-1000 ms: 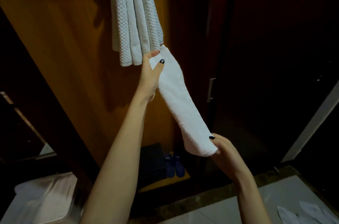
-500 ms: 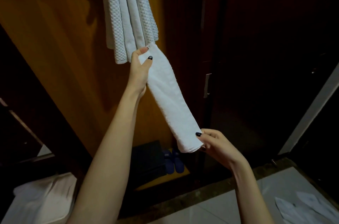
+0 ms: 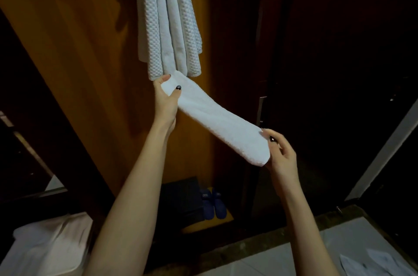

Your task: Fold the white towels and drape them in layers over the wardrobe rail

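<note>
Up in mid-air between both hands: a folded white towel [image 3: 217, 117], pulled into one long narrow strip, slanting from upper left down to lower right. Clamped at the top end by the left hand [image 3: 166, 100], dark-nailed thumb pressed flat on the front face, fingers curled round behind, one fingertip just peeking over the edge. Pinched at the bottom end by the right hand [image 3: 281, 155], thumb on the upper corner, other fingers curled in behind and beneath the cloth. Stretched fairly taut across the gap, no sag to speak of. Right above the left hand, a bundle of hanging towels [image 3: 169, 26], waffle-textured and plain strips layered side by side, tops cut off by the frame edge. Strip's upper end right at their lower hems; touching or merely in front, impossible to say. Behind it all, the lit wooden back panel [image 3: 90, 60] of the wardrobe, and off to the right a dark door [image 3: 339, 72] with a small metal handle [image 3: 261, 108]. Down on the wardrobe floor, a dark box [image 3: 183, 198] with a pair of blue slippers [image 3: 214, 205] just beside it. Lower left, white bedding [image 3: 52, 244]; lower right, pale floor [image 3: 294, 260].
</note>
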The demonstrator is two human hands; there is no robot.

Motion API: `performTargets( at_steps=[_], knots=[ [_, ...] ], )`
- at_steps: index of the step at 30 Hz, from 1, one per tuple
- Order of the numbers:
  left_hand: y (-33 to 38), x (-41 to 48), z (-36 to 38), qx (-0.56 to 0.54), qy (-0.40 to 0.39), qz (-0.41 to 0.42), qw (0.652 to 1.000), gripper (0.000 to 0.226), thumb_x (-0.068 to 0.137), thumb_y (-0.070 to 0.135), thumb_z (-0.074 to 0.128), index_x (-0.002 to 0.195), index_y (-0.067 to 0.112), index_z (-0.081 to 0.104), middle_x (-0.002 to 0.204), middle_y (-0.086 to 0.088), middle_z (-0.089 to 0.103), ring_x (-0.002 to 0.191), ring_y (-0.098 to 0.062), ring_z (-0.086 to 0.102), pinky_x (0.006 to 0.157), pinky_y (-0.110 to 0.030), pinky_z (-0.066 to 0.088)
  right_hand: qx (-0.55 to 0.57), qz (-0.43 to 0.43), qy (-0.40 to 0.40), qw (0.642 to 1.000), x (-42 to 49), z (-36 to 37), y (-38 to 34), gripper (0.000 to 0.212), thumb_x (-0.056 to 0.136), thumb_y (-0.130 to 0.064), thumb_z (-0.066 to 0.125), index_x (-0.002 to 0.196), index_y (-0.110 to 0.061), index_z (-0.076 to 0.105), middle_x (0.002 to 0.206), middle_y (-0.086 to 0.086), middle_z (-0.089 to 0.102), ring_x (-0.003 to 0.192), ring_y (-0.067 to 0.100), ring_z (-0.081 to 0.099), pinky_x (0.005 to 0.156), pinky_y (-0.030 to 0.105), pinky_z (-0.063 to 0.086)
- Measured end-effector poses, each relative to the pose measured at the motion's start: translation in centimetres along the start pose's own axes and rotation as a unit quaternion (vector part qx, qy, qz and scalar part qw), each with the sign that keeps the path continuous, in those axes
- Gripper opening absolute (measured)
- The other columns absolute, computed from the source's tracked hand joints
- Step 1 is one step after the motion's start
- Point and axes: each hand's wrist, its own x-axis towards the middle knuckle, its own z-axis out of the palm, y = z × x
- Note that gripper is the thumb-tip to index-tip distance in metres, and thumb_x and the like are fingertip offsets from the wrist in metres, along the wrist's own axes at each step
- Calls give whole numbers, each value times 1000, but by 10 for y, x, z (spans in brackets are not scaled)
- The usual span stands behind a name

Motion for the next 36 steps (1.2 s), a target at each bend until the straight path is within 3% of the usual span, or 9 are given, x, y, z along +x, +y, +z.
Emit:
performTargets(
  at_steps=[3, 6, 8, 12, 17, 24, 29, 33, 36],
  knots=[
    [2, 7, -14, -19, -26, -12, 999, 36, 91, -5, 57, 119, 17, 56, 129, -9, 54, 114, -17, 56, 82, -19, 51, 20, 46, -36, 998, 19, 5, -15, 27, 97, -4, 46, 103, -16, 69, 108, 4, 66, 86, 10, 66, 64, 26, 52],
    [8, 16, -27, -33, -24, -21, 999, 32, 89, -5, 60, 102, 23, 66, 132, -10, 56, 120, -21, 55, 91, -24, 51, -27, 19, -86, 996, 36, 13, -27, 26, 97, -5, 50, 114, -16, 66, 105, -3, 63, 76, -6, 63, 59, 15, 49],
    [14, 21, -35, -37, -20, -29, 999, 27, 88, -5, 60, 95, 20, 67, 123, -6, 60, 113, -16, 57, 81, -18, 51, -50, -28, -75, 996, 49, 18, -34, 24, 96, -7, 54, 111, -19, 68, 98, -8, 62, 73, -8, 60, 57, 11, 45],
    [33, 40, -50, -27, -39, -32, 998, 23, 88, -5, 60, 88, 16, 69, 112, -5, 64, 101, -14, 61, 72, -17, 50, -63, -52, -76, 994, 86, 33, -61, 26, 96, -1, 49, 103, -14, 70, 82, 3, 56, 64, 5, 50, 52, 16, 40],
    [81, 90, -50, -56, -11, 28, 998, 25, 88, -8, 58, 89, 15, 69, 102, -3, 67, 90, -11, 65, 70, -20, 52, -78, -94, -144, 982, 143, 72, -115, 31, 93, -1, 50, 115, -16, 66, 99, -2, 61, 81, 7, 57, 62, 17, 49],
    [142, 164, -60, 6, -32, 83, 996, 22, 89, 3, 62, 90, 22, 74, 109, -5, 69, 98, -17, 64, 75, -25, 50, 15, -155, -169, 973, 220, 114, -195, 27, 92, 10, 47, 94, -8, 67, 85, 5, 59, 63, 4, 60, 54, 17, 47],
    [181, 217, -58, 27, -27, 144, 989, 23, 91, 2, 60, 95, 21, 72, 114, -7, 65, 97, -15, 61, 70, -21, 52, 55, -201, -199, 958, 275, 151, -246, 26, 92, 6, 50, 109, -5, 65, 98, 6, 61, 79, 12, 65, 61, 21, 54],
    [202, 278, -55, 25, -2, 201, 979, 25, 89, 5, 64, 97, 26, 74, 130, -11, 60, 124, -22, 53, 101, -32, 48, 104, -206, -219, 948, 325, 187, -275, 26, 92, 5, 51, 115, -2, 61, 105, 9, 59, 85, 14, 64, 57, 19, 52],
    [208, 316, -47, 26, -13, 210, 977, 24, 89, 9, 66, 98, 29, 75, 129, -12, 62, 121, -20, 56, 97, -28, 47, 135, -201, -213, 947, 370, 212, -287, 27, 91, 6, 51, 116, 0, 62, 108, 12, 61, 89, 17, 65, 62, 23, 55]
  ],
)
